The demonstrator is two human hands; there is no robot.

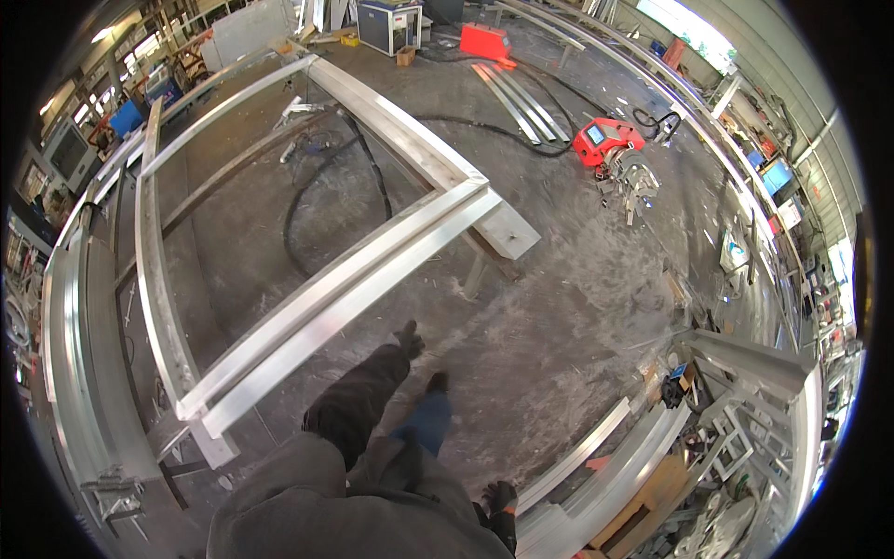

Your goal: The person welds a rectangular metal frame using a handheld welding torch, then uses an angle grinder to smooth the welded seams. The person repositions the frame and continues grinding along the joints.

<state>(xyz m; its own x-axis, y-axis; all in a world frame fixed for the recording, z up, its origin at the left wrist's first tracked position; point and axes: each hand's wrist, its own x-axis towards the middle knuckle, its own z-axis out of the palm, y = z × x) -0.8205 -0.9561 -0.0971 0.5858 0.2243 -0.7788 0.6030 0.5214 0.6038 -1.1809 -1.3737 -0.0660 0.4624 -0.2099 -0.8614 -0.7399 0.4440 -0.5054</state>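
Observation:
My left hand (409,341), in a dark glove, reaches forward over the floor with its fingers apart and nothing in it. It is closest to the near rail of a large welded aluminium frame (345,270), without touching it. My right hand (500,497), also dark-gloved, hangs low by my side. Its fingers look loosely apart, and I see nothing in them. Beside it lie long silver aluminium profiles (596,470). Below my left arm show a blue trouser leg (426,417) and a dark shoe (438,381).
A red portable machine (607,140) with black cables stands ahead right, near metal strips (521,102) on the floor. Another red case (485,41) sits farther off. Stacked profiles (93,363) line the left; offcuts and a cardboard box (643,512) crowd the near right.

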